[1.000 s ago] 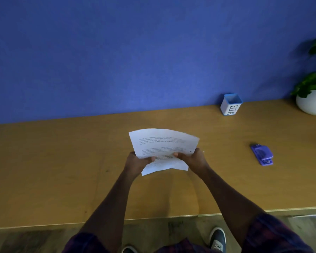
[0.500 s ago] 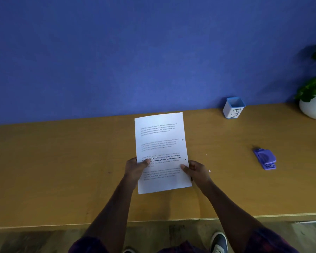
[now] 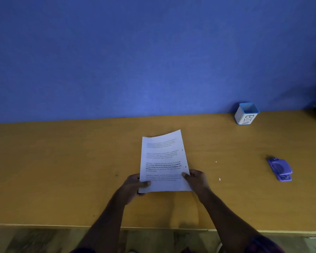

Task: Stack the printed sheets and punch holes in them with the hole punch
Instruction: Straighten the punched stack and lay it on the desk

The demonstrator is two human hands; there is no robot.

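One stack of printed sheets (image 3: 163,161), exact sheet count unclear. Two hands: left hand (image 3: 133,185), right hand (image 3: 196,180). One purple hole punch (image 3: 280,168). One small bin (image 3: 246,114). Two paper dots (image 3: 219,179).

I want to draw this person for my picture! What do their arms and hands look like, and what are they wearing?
Both forearms are bare, and so are the left hand and right hand: no gloves, and I see no watch or rings. A dark checked sleeve, reddish and blue, shows at the right arm's upper end, by the picture's bottom edge. The left sleeve barely shows.
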